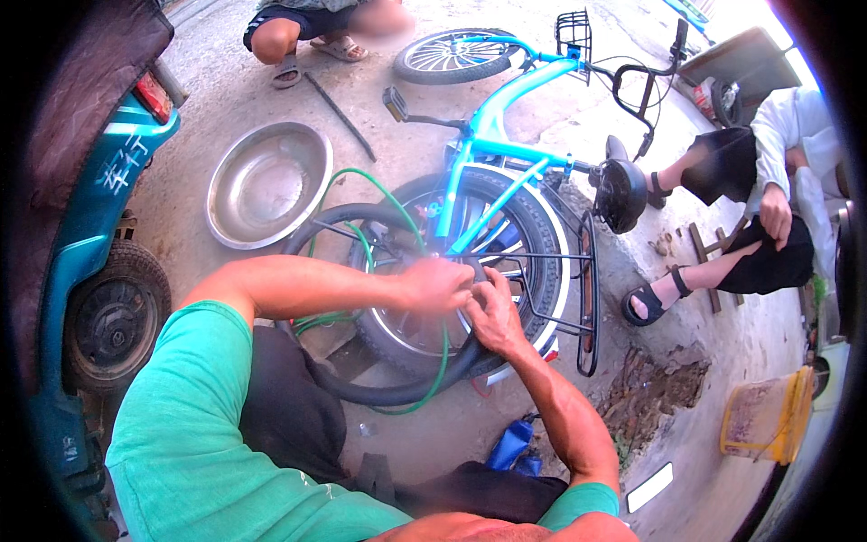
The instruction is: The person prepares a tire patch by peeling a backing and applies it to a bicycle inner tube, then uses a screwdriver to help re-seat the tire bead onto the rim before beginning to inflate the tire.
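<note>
A blue bicycle (492,122) lies on its side on the ground in front of me. A black inner tube (388,393) loops out beside its rear wheel (547,239). My right hand (495,312) has its fingers bent round a stretch of this tube near the wheel. Just left of it, my left hand (438,285) is blurred by motion and almost touches it; its grip cannot be made out. A green hose (444,361) curls across the wheel and the tube, passing behind my left forearm.
A metal basin (269,185) and a dark rod (340,116) lie beyond the tube. A teal vehicle (86,217) stands at left. One person (312,27) squats at the far side; another (786,199) sits at right. Blue pouch (512,444), phone-like white slab (650,488) and yellow bucket (768,415) are nearby.
</note>
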Action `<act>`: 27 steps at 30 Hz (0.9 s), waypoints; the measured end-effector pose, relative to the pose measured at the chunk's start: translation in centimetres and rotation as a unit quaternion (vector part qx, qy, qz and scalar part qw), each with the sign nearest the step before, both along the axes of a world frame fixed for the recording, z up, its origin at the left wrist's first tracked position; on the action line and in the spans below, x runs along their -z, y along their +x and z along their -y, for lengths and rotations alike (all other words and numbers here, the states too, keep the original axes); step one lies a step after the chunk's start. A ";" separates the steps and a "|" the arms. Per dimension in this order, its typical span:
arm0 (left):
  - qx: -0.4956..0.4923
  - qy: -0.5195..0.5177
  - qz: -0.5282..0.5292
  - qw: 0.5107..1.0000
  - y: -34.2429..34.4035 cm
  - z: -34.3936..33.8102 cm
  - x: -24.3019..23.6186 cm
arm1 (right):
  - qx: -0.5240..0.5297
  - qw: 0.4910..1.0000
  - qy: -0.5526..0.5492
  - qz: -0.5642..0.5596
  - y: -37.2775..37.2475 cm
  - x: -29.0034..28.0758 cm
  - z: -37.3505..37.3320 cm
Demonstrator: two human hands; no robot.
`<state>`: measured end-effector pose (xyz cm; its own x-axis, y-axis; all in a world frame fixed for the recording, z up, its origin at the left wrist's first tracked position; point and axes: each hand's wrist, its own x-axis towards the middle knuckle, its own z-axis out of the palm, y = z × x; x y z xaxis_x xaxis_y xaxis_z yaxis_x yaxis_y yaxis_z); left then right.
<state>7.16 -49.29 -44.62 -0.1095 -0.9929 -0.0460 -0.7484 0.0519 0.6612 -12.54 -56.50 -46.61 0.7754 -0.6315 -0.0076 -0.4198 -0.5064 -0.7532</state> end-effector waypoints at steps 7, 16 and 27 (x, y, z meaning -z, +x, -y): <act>0.000 -0.004 -0.004 1.000 0.2 -0.1 0.3 | -0.002 1.000 -0.011 0.014 0.1 0.0 -0.1; 0.002 -0.020 -0.001 1.000 0.4 0.2 0.6 | 0.005 1.000 -0.012 -0.001 0.0 -0.3 0.1; -0.010 -0.029 -0.049 0.998 0.9 -0.1 1.6 | 0.002 0.999 -0.037 0.033 0.1 0.1 0.0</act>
